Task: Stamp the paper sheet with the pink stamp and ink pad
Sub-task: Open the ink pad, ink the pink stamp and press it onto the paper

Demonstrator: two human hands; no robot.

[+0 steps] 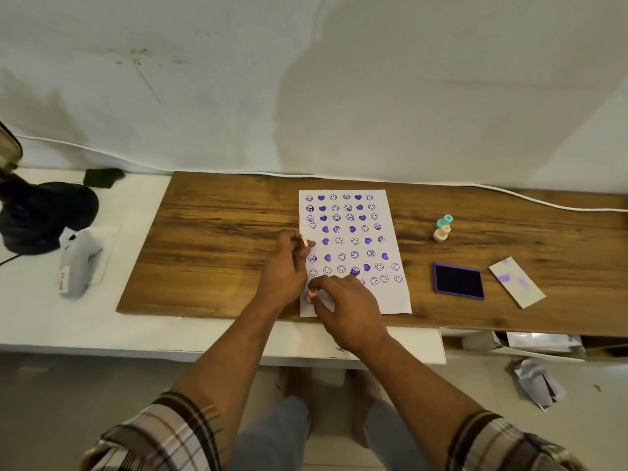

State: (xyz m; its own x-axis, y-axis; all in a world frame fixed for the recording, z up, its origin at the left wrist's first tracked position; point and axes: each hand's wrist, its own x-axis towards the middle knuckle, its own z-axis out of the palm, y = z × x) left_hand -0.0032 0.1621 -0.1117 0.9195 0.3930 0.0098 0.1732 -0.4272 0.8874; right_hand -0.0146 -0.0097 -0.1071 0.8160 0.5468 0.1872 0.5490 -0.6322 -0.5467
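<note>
A white paper sheet (390,300), covered with rows of purple smiley and heart prints, lies on the wooden board (221,232). My right hand (346,311) pinches the pink stamp (311,295) and holds it down on the sheet's near left corner. My left hand (285,266) rests on the sheet's left edge, its fingertips closed on a small pink round piece (304,242); I cannot tell what that piece is. The purple ink pad (458,281) lies open to the right of the sheet, apart from both hands.
A teal stamp (445,219) and a cream stamp (441,233) stand at the right back of the board. A smudged paper scrap (516,282) lies beyond the pad. On the white table at left are a dark stand (44,215) and a grey device (80,263).
</note>
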